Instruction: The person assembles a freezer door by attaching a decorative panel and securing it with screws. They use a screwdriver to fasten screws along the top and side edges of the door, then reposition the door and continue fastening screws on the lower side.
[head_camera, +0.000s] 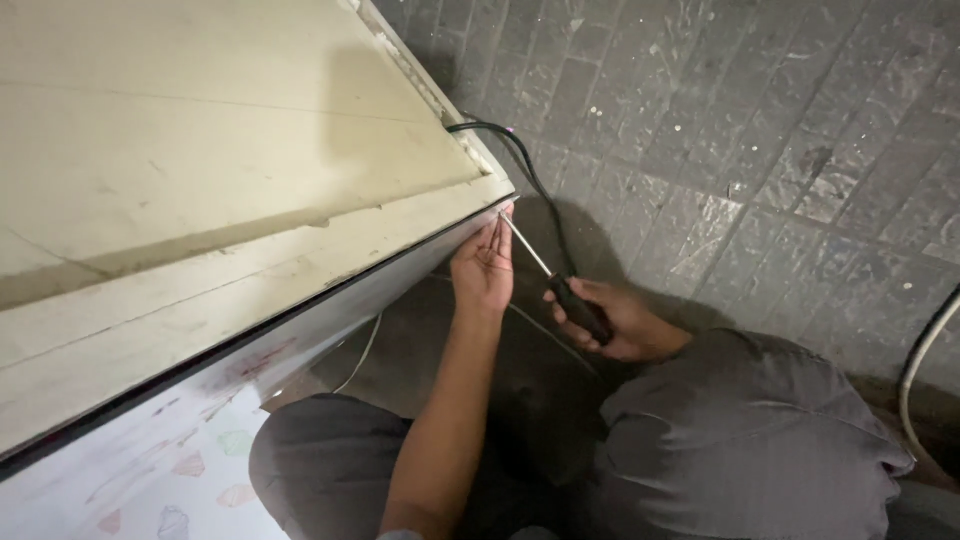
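Grey paving bricks (760, 130), scuffed and flecked with pale spots, fill the right and upper part of the head view, and against them we see the cream-coloured top (200, 150) of a large chest-like cabinet, its white side panel (150, 460) carrying faint pastel drawings. At the cabinet's near corner (503, 196) our left hand (484, 266) is raised with palm toward us, its fingers pinched lightly at the seam just below the lid edge; whether it grips a small fastener there we cannot tell. Our right hand (615, 320) is closed firmly around the dark handle of a screwdriver (555, 278), the thing in work. Its long axis runs diagonally, handle low and to the right, thin bright shaft rising up and left so that the tip points into the corner seam, touching or just beside the left fingertips. We judge the tool to be light and rigid: the steel shaft will not flex, and the handle looks moulded and grippy, so the proper hold is the full-hand wrap on the handle as shown, with the other hand steadying near the tip. The narrow tip could slip off a fastener toward the guiding fingers. A black cable (520, 160) leaves the cabinet's back edge and curves down behind the hands; a pale hose (925, 360) crosses the right margin. Grey trousers (740, 440) over bent knees occupy the foreground.
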